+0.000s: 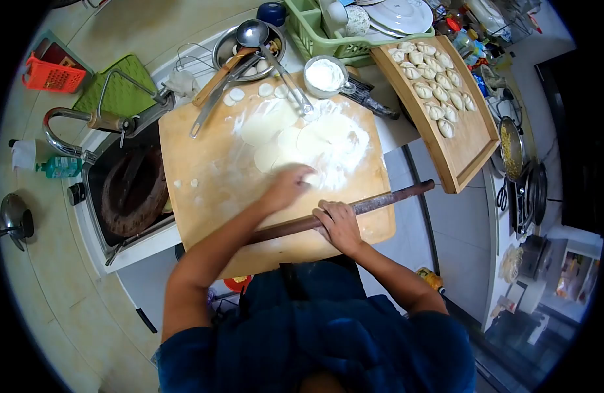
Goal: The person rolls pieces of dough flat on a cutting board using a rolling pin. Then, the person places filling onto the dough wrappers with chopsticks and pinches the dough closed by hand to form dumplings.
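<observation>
My right hand [339,226] is closed over a long dark wooden rolling pin [393,196], which lies slantwise across the front of the floured wooden board [203,196]. Just beyond the pin, my left hand [289,187] hovers over or touches the board by the near edge of the flour. Motion smears its fingers, so their grip is unclear. Several thin round dough wrappers [269,156] lie spread in the flour ahead of it. Small dough pieces [265,90] sit along the board's far edge, and two tiny bits rest at its left.
A glass cup of flour [325,76], a ladle [253,34] and a steel bowl [279,49] stand at the back. Filled dumplings [439,82] sit on a wooden tray [469,154] at right. The sink [95,196] and faucet [66,118] are left; a green dish rack [308,39] is behind.
</observation>
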Motion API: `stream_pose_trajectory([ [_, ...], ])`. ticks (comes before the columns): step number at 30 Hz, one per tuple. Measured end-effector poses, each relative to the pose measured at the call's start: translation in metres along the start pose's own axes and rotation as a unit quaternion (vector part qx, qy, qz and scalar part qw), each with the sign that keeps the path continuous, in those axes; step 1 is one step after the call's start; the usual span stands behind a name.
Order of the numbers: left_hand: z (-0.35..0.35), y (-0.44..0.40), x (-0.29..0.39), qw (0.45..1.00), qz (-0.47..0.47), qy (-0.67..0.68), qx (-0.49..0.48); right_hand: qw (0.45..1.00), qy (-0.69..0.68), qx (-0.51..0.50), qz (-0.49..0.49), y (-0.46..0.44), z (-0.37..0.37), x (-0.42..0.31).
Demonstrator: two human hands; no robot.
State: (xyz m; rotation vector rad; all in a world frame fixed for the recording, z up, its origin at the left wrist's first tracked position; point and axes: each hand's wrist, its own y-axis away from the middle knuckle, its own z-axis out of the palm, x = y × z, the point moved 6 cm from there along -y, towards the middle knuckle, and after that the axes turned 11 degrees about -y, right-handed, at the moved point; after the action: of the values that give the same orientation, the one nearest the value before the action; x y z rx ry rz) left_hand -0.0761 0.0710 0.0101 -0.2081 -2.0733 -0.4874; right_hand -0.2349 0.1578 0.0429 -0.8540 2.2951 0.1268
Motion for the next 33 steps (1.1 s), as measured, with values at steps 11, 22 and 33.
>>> stream_pose_trajectory([
  [11,-0.055,0.025,-0.041,0.96,-0.048,-0.259,0.095,1.0,0.004,-0.009,0.021,0.022,-0.016,0.015],
  [22,0.021,0.003,0.006,0.95,-0.044,-0.308,0.012,0.958,0.139,0.193,0.157,-0.079,-0.023,0.055],
  [33,0.011,0.002,0.016,0.943,0.163,-0.288,0.038,0.962,0.143,0.141,0.183,-0.038,-0.01,0.042],
])
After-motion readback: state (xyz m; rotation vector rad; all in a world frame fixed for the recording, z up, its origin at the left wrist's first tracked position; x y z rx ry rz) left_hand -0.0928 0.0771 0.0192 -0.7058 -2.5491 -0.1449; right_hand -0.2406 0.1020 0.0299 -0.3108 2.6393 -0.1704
